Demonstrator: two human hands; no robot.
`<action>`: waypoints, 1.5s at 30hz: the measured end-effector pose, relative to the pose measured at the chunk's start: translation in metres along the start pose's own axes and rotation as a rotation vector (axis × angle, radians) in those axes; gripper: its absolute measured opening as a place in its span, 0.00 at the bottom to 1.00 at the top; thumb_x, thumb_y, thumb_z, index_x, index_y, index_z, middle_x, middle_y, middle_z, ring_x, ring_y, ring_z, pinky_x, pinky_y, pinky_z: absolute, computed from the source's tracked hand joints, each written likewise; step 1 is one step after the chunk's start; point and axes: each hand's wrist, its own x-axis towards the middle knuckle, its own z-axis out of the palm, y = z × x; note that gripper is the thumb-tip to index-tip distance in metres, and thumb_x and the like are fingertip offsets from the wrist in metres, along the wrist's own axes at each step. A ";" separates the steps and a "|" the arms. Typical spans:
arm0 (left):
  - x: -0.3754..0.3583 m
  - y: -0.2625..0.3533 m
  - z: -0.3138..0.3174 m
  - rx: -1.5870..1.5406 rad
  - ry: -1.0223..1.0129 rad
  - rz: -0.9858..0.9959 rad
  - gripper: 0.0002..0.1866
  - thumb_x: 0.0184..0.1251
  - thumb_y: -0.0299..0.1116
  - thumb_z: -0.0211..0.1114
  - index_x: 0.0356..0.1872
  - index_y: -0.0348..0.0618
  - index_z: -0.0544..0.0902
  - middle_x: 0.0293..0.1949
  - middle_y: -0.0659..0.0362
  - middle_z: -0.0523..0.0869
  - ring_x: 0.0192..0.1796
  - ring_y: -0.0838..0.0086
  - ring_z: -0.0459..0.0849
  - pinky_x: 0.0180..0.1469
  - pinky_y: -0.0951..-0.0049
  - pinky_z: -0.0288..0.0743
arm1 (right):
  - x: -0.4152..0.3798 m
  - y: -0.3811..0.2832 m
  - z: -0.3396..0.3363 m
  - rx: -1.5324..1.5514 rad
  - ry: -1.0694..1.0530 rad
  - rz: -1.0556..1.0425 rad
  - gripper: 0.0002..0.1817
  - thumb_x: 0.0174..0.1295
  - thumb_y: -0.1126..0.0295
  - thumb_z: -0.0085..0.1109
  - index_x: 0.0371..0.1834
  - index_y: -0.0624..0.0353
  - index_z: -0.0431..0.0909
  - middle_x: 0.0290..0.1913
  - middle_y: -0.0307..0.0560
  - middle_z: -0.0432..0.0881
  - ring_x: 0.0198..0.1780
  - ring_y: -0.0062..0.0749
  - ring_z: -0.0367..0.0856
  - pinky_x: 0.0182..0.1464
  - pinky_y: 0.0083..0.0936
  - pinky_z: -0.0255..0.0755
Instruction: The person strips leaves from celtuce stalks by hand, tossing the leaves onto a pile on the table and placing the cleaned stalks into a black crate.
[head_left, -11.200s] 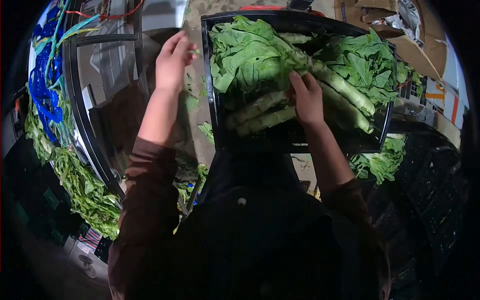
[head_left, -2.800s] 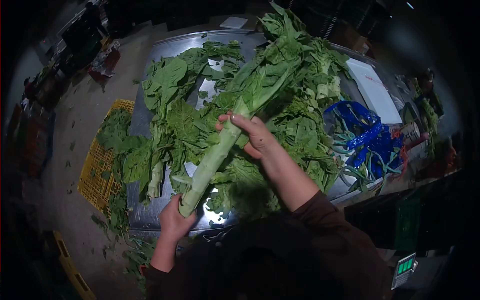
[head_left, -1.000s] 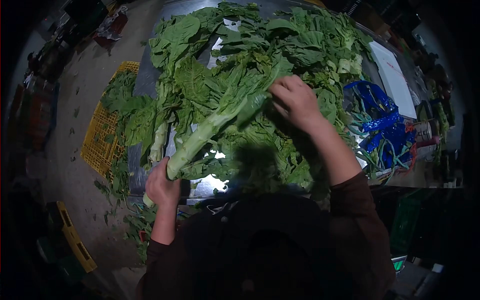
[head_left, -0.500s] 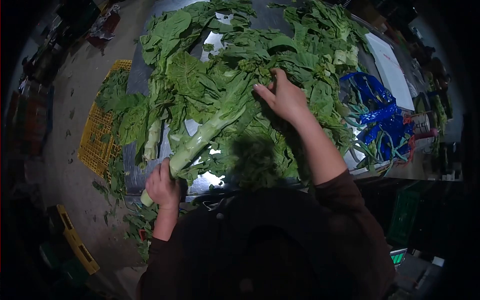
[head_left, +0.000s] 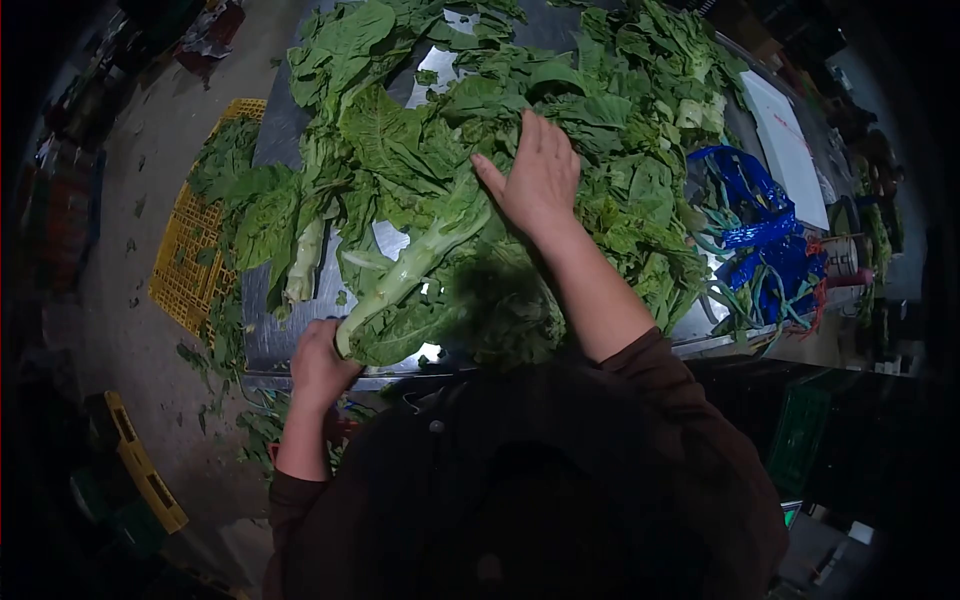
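A stem lettuce [head_left: 408, 270] with a thick pale green stalk lies slantwise over a heap of leaves, its leafy top pointing up and right. At its lower end, near the table edge, my left hand [head_left: 322, 365] has curled fingers closed at the stalk's butt; the hand hides part of that end. My right hand [head_left: 541, 178] rests over the leafy top, palm down, with fingers stretched out and thumb apart. Another stem lettuce [head_left: 306, 262] lies to the left, its pale stalk toward me. Loose green leaves [head_left: 385, 140] surround both.
The metal table [head_left: 268, 340] carries many leaves and more stalks. Blue plastic straps [head_left: 762, 225] lie in a tangle at right, near a white board [head_left: 784, 150]. On the left floor stands a yellow crate [head_left: 187, 262] with leaves over it. Leaf scraps litter the floor.
My right hand has come down and left onto the leafy top, its fingers straightened. My left hand now sits at the stalk's end, which no longer sticks out below the hand.
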 end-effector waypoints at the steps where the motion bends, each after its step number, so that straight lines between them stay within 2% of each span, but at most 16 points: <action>1: 0.006 -0.002 -0.004 -0.029 -0.062 0.032 0.25 0.39 0.30 0.73 0.45 0.44 0.80 0.43 0.53 0.81 0.45 0.53 0.80 0.45 0.60 0.74 | -0.002 0.003 0.003 -0.049 -0.060 0.011 0.43 0.53 0.46 0.65 0.65 0.63 0.60 0.60 0.60 0.69 0.66 0.54 0.62 0.67 0.46 0.52; 5: 0.000 0.015 0.003 -0.063 0.141 0.060 0.25 0.39 0.29 0.72 0.45 0.45 0.80 0.43 0.54 0.81 0.45 0.53 0.80 0.46 0.60 0.74 | -0.018 0.005 0.015 0.018 -0.114 -0.093 0.49 0.52 0.42 0.65 0.69 0.64 0.56 0.64 0.61 0.65 0.70 0.55 0.56 0.72 0.48 0.42; 7: -0.003 0.016 0.008 0.065 0.383 0.063 0.23 0.39 0.28 0.72 0.43 0.45 0.80 0.42 0.53 0.81 0.45 0.54 0.80 0.45 0.60 0.74 | -0.023 -0.002 0.009 0.088 -0.075 -0.115 0.48 0.51 0.47 0.68 0.69 0.64 0.56 0.64 0.60 0.65 0.68 0.54 0.57 0.71 0.46 0.46; 13: 0.003 0.023 0.023 0.116 0.581 0.084 0.21 0.42 0.28 0.70 0.43 0.45 0.79 0.43 0.53 0.79 0.47 0.54 0.78 0.49 0.60 0.71 | -0.009 -0.006 -0.006 0.420 0.038 0.075 0.46 0.45 0.67 0.75 0.66 0.64 0.56 0.55 0.57 0.66 0.60 0.49 0.64 0.65 0.39 0.57; 16: 0.007 0.023 0.030 0.162 0.641 0.118 0.22 0.42 0.28 0.69 0.45 0.45 0.78 0.44 0.54 0.79 0.49 0.55 0.77 0.51 0.60 0.70 | -0.001 0.001 0.002 0.626 0.321 0.263 0.37 0.45 0.73 0.72 0.59 0.63 0.62 0.50 0.53 0.68 0.53 0.42 0.69 0.57 0.33 0.65; 24: 0.016 0.030 0.034 0.116 0.530 0.019 0.21 0.41 0.26 0.66 0.42 0.46 0.78 0.41 0.56 0.79 0.47 0.56 0.77 0.49 0.59 0.70 | -0.010 -0.009 0.001 0.683 0.084 -0.017 0.25 0.42 0.80 0.65 0.47 0.61 0.69 0.44 0.50 0.70 0.46 0.38 0.73 0.52 0.30 0.69; 27: 0.016 0.032 0.035 0.098 0.501 -0.027 0.20 0.40 0.25 0.66 0.41 0.46 0.78 0.40 0.56 0.78 0.47 0.56 0.77 0.48 0.60 0.70 | -0.004 0.000 0.014 0.914 0.193 0.284 0.28 0.47 0.73 0.69 0.53 0.61 0.68 0.48 0.53 0.71 0.50 0.42 0.73 0.56 0.30 0.67; 29: 0.016 0.034 0.037 0.087 0.498 -0.032 0.21 0.40 0.25 0.66 0.41 0.47 0.78 0.41 0.56 0.78 0.47 0.56 0.77 0.48 0.60 0.70 | -0.005 0.011 0.032 0.786 0.157 0.132 0.29 0.50 0.68 0.69 0.55 0.63 0.70 0.50 0.55 0.74 0.52 0.43 0.74 0.58 0.32 0.66; 30: 0.017 0.035 0.038 0.095 0.493 -0.014 0.21 0.39 0.24 0.65 0.41 0.46 0.77 0.41 0.57 0.78 0.47 0.56 0.77 0.48 0.60 0.70 | -0.006 -0.002 0.007 0.870 -0.099 0.391 0.22 0.53 0.67 0.66 0.51 0.61 0.75 0.49 0.53 0.78 0.53 0.40 0.76 0.58 0.35 0.65; 33: 0.022 0.036 0.036 0.109 0.463 0.019 0.22 0.38 0.24 0.65 0.42 0.46 0.77 0.40 0.56 0.78 0.47 0.55 0.77 0.47 0.59 0.71 | -0.023 0.002 0.041 0.571 0.051 -0.188 0.15 0.62 0.69 0.62 0.50 0.62 0.74 0.41 0.46 0.80 0.44 0.32 0.78 0.48 0.29 0.71; 36: 0.027 0.028 0.033 0.109 0.405 0.056 0.23 0.38 0.24 0.65 0.43 0.45 0.78 0.39 0.55 0.80 0.46 0.54 0.78 0.47 0.58 0.72 | -0.008 -0.039 0.020 0.411 -0.257 -0.106 0.13 0.63 0.71 0.61 0.49 0.60 0.74 0.38 0.46 0.78 0.43 0.34 0.78 0.48 0.30 0.71; 37: 0.029 0.025 0.033 0.097 0.370 0.077 0.24 0.38 0.24 0.66 0.44 0.45 0.78 0.39 0.54 0.81 0.45 0.54 0.79 0.46 0.58 0.72 | -0.015 -0.046 0.030 0.839 -0.157 0.005 0.13 0.62 0.72 0.60 0.48 0.60 0.73 0.39 0.48 0.77 0.43 0.38 0.77 0.50 0.30 0.70; 38: 0.030 0.024 0.034 0.099 0.374 0.075 0.24 0.38 0.24 0.66 0.44 0.45 0.78 0.39 0.54 0.81 0.45 0.54 0.79 0.46 0.58 0.72 | -0.019 -0.043 0.039 0.843 -0.157 0.001 0.13 0.62 0.72 0.60 0.48 0.60 0.73 0.39 0.48 0.77 0.43 0.38 0.77 0.50 0.30 0.70; 40: 0.030 0.022 0.033 0.064 0.364 0.042 0.25 0.40 0.25 0.67 0.47 0.47 0.79 0.41 0.54 0.83 0.44 0.53 0.80 0.46 0.58 0.73 | -0.026 -0.040 0.052 0.701 0.142 -0.487 0.14 0.60 0.74 0.61 0.48 0.61 0.73 0.44 0.50 0.76 0.45 0.42 0.76 0.52 0.32 0.70; 44: 0.033 0.027 0.025 0.004 0.271 -0.079 0.25 0.41 0.28 0.69 0.48 0.50 0.80 0.43 0.55 0.84 0.47 0.55 0.80 0.48 0.59 0.74 | -0.042 -0.041 0.068 0.429 0.028 -0.509 0.11 0.63 0.70 0.57 0.46 0.61 0.75 0.44 0.51 0.78 0.46 0.45 0.76 0.52 0.32 0.70; 45: 0.035 0.029 0.022 -0.028 0.216 -0.157 0.25 0.42 0.28 0.69 0.48 0.50 0.80 0.43 0.56 0.84 0.47 0.56 0.81 0.48 0.60 0.74 | -0.043 -0.038 0.073 0.496 0.118 -0.531 0.12 0.63 0.66 0.57 0.45 0.62 0.76 0.40 0.48 0.79 0.42 0.37 0.77 0.48 0.29 0.71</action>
